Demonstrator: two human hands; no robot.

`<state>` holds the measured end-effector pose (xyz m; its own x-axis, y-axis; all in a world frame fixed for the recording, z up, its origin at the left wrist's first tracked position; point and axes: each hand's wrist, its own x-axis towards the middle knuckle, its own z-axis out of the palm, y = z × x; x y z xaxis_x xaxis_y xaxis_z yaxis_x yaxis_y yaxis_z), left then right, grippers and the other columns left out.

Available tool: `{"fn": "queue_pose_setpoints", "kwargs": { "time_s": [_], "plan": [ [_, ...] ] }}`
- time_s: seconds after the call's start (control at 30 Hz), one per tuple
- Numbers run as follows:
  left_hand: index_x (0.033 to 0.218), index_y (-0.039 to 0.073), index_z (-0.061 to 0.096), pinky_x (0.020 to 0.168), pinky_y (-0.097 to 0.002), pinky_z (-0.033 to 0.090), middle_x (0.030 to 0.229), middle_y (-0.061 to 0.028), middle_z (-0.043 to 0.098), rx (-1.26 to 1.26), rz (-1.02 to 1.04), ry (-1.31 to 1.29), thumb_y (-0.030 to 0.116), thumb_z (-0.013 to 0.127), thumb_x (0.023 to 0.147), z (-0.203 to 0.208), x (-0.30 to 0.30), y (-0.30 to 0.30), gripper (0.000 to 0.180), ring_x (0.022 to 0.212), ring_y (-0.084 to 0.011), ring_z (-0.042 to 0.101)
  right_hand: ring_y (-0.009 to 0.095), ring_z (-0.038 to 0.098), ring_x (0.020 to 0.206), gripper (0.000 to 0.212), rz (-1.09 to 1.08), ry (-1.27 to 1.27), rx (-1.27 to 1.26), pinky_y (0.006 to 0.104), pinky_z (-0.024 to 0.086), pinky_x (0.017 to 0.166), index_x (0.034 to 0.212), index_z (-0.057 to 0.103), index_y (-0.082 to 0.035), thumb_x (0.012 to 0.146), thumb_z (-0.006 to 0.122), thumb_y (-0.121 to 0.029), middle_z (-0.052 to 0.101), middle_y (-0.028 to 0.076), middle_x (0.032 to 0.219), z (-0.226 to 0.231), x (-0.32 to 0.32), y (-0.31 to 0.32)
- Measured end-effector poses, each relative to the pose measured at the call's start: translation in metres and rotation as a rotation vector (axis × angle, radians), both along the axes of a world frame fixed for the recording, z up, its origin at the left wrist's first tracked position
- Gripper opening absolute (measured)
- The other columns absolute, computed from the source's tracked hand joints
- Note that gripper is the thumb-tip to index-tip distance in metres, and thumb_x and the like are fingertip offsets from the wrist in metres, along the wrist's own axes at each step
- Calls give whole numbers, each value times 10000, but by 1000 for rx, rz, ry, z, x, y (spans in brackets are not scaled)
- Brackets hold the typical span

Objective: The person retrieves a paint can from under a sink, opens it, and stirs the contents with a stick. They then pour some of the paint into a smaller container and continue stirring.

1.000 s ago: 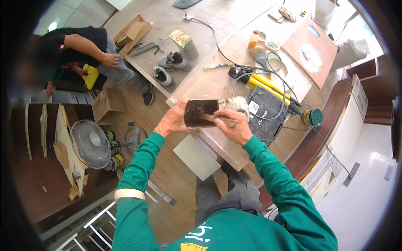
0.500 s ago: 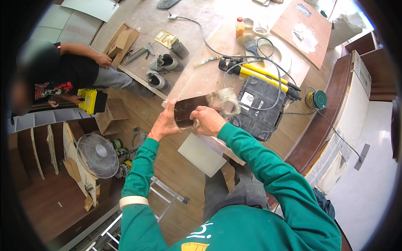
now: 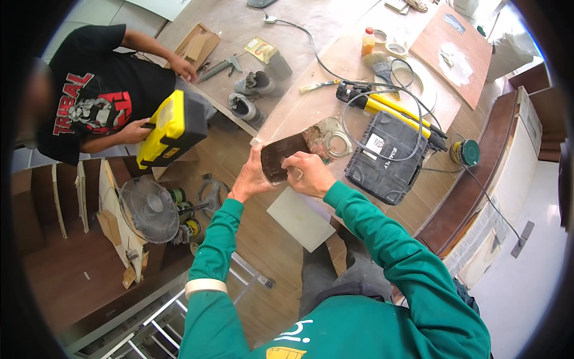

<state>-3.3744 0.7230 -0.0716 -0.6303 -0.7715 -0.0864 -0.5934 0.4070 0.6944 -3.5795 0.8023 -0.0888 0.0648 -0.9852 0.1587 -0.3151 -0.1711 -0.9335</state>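
Observation:
My left hand (image 3: 251,179) grips the near left edge of a dark brown rectangular piece (image 3: 281,152), held at the table's corner. Closed fingers of my right hand (image 3: 309,174) press on the brown face; whatever they pinch is too small to make out. Adjoining the piece's far right end is a smeared, rectangular metal tin (image 3: 326,139) with a round rim; I cannot tell whether the two are joined. Right of it, a black plastic case (image 3: 385,158) rests on the table. A pale flat board (image 3: 301,219) sits below my hands.
A co-worker at left carries a yellow and black toolbox (image 3: 173,128). On the table (image 3: 305,54) are grey shoes (image 3: 248,107), a caulking gun (image 3: 219,69), a wide brush (image 3: 381,64), yellow-handled tools (image 3: 388,107) and a looping cable. A fan (image 3: 149,209) and ladder (image 3: 158,323) stand at lower left.
The co-worker has come nearer with the toolbox, which is now raised and larger in view. My view has shifted slightly. My right hand stays on the brown piece, its fingers a little differently bent.

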Motion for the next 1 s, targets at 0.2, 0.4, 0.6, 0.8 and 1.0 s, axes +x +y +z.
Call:
{"fn": "queue_pose_setpoints", "kwargs": {
  "time_s": [0.2,0.4,0.6,0.8,1.0],
  "plan": [
    [1425,63,293,978,-456,528,1322,-207,492,-48,0,-44,196,922,576,2,9,-1,1064,1193,-428,588,391,695,856,211,55,201,38,451,579,795,983,733,-64,785,659,-73,680,195,903,-21,1,2],
    [1410,61,303,969,-464,538,1318,-203,489,-102,-59,-31,189,927,571,-5,8,2,1054,1185,-442,586,398,695,869,227,-32,3,-28,457,576,803,992,735,-63,772,683,-86,681,210,905,-7,17,-6],
    [1409,56,301,968,-468,544,1318,-209,489,-128,-74,-9,191,929,577,-10,18,4,1051,1180,-444,588,403,693,872,234,101,165,114,464,575,809,998,734,-56,770,697,-95,686,207,921,-5,17,5],
    [1409,34,302,959,-474,552,1331,-233,487,-87,-69,5,188,900,557,-10,16,5,1052,1186,-460,574,413,689,871,245,26,31,28,466,575,806,1005,732,-48,768,691,-90,681,224,912,-3,23,-3],
    [1416,47,301,977,-476,549,1337,-234,484,-167,-75,11,167,901,535,-15,24,5,1073,1199,-459,568,409,687,869,241,92,130,104,462,572,811,993,725,-45,759,691,-95,675,218,903,-1,20,-3]
  ]
}}
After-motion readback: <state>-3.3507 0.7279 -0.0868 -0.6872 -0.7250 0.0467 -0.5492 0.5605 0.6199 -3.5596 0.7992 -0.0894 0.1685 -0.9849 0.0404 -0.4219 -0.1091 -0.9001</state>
